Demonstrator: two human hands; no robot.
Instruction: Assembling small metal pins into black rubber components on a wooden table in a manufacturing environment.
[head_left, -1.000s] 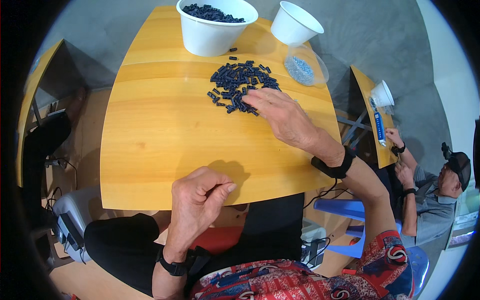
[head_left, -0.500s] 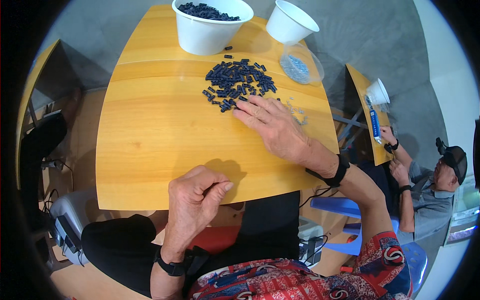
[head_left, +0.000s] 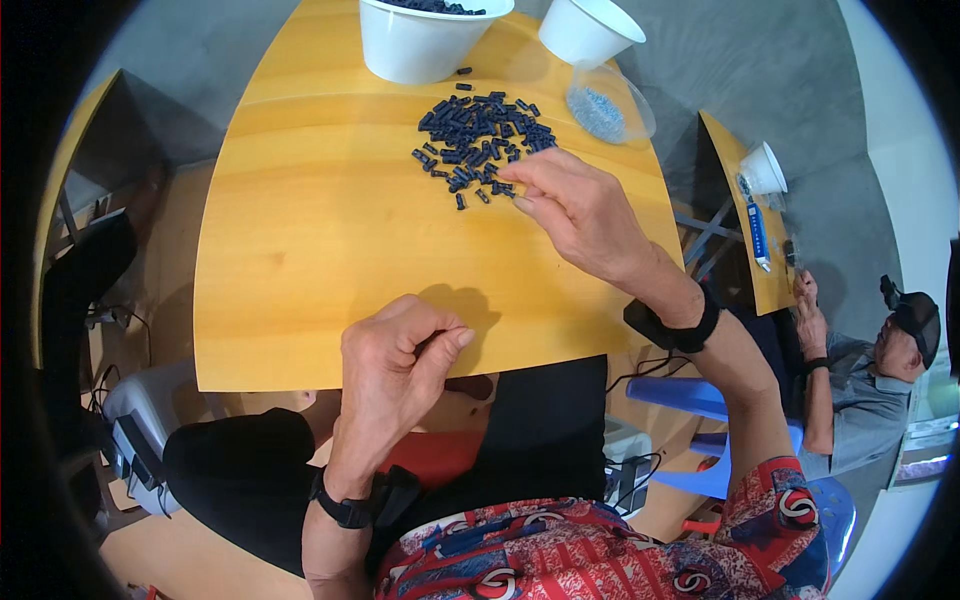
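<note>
A loose pile of small black tubular plastic pieces (head_left: pixel 475 130) lies on the wooden table (head_left: pixel 290 280). At the pile's near right edge is my right hand (head_left: pixel 585 215), thumb and index finger drawn together around a small black piece (head_left: pixel 507 189), mostly covered by the fingertips. My left hand (head_left: pixel 395 360) hovers over the table's front edge with fingers curled and thumb pressed to the index finger. What it holds, if anything, is hidden. A few pieces lie apart from the pile on its near side.
Behind the pile stands a white tub (head_left: pixel 425 45) of black pieces, with a second white tub (head_left: pixel 590 32) to its right. A clear shallow container (head_left: pixel 600 115) holds small silvery parts. At right, another person (head_left: pixel 860 385) sits by a separate table (head_left: pixel 740 190).
My right hand has gone from lying flat with fingers spread at the pile to a pinch at its near edge. The left hand keeps its curl. The view has shifted slightly.
</note>
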